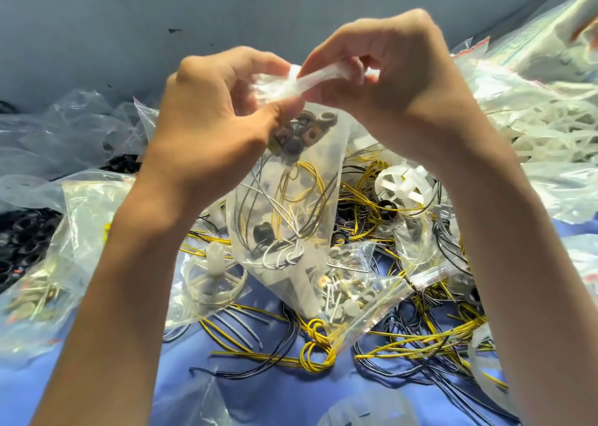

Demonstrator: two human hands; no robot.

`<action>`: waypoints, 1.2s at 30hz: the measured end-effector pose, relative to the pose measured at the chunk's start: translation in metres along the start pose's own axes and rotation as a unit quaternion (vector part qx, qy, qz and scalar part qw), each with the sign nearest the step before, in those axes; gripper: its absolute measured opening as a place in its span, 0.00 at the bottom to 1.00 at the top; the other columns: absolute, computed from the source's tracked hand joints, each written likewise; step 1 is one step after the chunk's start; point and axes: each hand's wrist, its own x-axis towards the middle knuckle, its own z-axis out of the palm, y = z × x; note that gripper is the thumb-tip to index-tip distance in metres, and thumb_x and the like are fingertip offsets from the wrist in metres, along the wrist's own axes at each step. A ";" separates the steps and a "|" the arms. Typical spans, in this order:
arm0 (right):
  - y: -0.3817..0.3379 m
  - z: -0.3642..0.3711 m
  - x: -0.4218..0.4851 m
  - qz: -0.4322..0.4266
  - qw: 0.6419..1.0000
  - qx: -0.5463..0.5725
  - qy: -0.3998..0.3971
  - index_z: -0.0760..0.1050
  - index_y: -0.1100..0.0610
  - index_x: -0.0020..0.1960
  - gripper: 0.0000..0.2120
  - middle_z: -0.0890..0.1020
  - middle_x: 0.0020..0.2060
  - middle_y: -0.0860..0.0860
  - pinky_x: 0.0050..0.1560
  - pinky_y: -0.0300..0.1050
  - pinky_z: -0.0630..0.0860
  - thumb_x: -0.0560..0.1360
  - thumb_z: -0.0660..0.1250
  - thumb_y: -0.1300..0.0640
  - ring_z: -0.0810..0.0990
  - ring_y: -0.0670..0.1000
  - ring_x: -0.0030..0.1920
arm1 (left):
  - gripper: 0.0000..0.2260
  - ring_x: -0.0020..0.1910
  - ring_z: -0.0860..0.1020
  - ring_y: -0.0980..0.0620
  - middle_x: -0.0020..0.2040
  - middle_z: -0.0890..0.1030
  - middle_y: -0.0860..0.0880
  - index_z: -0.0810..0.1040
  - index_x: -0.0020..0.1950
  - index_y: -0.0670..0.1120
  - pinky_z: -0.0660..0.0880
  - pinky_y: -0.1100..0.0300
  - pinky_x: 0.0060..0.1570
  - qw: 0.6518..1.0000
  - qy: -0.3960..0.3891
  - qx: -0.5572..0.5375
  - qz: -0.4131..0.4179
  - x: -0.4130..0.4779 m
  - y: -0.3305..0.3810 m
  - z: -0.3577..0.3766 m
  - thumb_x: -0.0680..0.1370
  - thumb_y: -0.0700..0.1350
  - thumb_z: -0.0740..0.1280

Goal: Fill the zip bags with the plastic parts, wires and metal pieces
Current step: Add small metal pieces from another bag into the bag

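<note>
Head view: both hands are raised close together and hold 1 bag [323, 179] by its top. The left hand [210, 128] pinches the crumpled mouth between thumb and curled fingers. The right hand [398, 86] pinches the same strip just beside it, fingers curled over and thumb beneath. Whether the zip is sealed I cannot tell.

The bag hangs from the hands, tilted, with its lower end down among the pile below. Inside it, just under the left thumb, sits a cluster of brown rings [301, 131]. Lower in the bag are yellow, black and white wires [284, 254] and 1 black ring [262, 231].

Between the 2 forearms, loose wires [318, 344], yellow and black, lie tangled on a blue cloth [275, 393]. A small bag [365, 299] holding metal pieces [330, 296] lies against the hanging bag's lower end, on the right forearm's side. Just inside the left forearm a spoked wheel [213, 276] of white plastic lies in clear plastic. A second wheel [404, 184] lies just inside the right wrist.

Outside the left forearm are a filled bag [42, 296] and dark rings [26, 241]. Outside the right hand is a heap of white strips [543, 124]
</note>
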 end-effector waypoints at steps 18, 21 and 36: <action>-0.007 0.005 0.001 -0.103 0.990 0.011 0.101 0.76 0.65 0.51 0.11 0.73 0.39 0.35 0.47 0.31 0.70 0.74 0.66 0.58 0.76 0.35 0.41 | 0.15 0.48 0.81 0.48 0.48 0.82 0.48 0.80 0.48 0.51 0.78 0.50 0.49 0.999 -0.050 0.006 -0.011 -0.002 0.000 0.000 0.67 0.58 0.73; -0.005 0.005 0.002 -0.096 0.991 0.007 0.091 0.75 0.67 0.52 0.15 0.76 0.40 0.40 0.50 0.39 0.74 0.74 0.67 0.55 0.79 0.46 0.44 | 0.15 0.41 0.83 0.48 0.43 0.84 0.45 0.82 0.47 0.46 0.80 0.48 0.47 0.997 -0.071 -0.034 -0.002 -0.003 0.000 -0.001 0.67 0.54 0.75; 0.004 -0.001 0.000 -0.017 0.987 0.138 -0.078 0.63 0.58 0.56 0.19 0.80 0.52 0.55 0.40 0.46 0.82 0.74 0.71 0.57 0.84 0.51 0.47 | 0.09 0.32 0.81 0.58 0.32 0.82 0.57 0.72 0.46 0.46 0.74 0.68 0.33 0.977 -0.039 -0.210 0.006 -0.003 -0.003 0.006 0.71 0.44 0.72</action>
